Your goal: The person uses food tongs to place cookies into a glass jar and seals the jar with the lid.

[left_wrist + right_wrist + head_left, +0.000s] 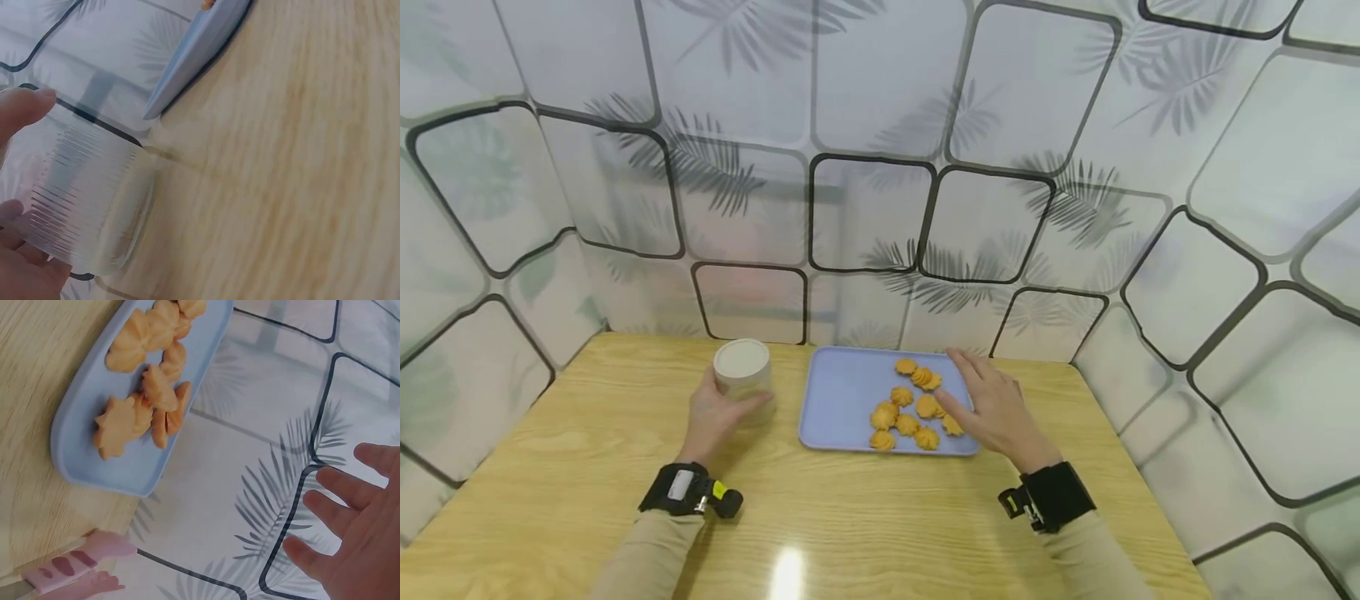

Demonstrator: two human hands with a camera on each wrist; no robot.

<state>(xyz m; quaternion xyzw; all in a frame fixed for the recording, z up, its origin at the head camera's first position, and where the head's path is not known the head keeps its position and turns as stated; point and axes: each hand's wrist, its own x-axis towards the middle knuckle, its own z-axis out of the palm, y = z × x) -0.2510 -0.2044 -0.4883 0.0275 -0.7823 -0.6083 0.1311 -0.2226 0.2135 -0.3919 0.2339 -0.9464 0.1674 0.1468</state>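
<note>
A clear ribbed jar with a whitish lid [742,360] stands on the table, left of the tray. My left hand [715,421] is around its left and near sides; in the left wrist view the thumb [28,111] stands off the jar [90,197] while the fingers [37,265] lie at its side. Several golden cookies [901,397] [127,340] lie on the blue tray [842,400], mostly toward its right half. Over the tray's right edge, my right hand [996,412] hovers with fingers spread, holding nothing; the right wrist view shows the fingers [340,515] apart from the cookies.
Beyond the wooden table [820,517] hangs a patterned curtain [872,217], which also closes off both sides. A pink-handled object [75,565] lies near the tray's end in the right wrist view.
</note>
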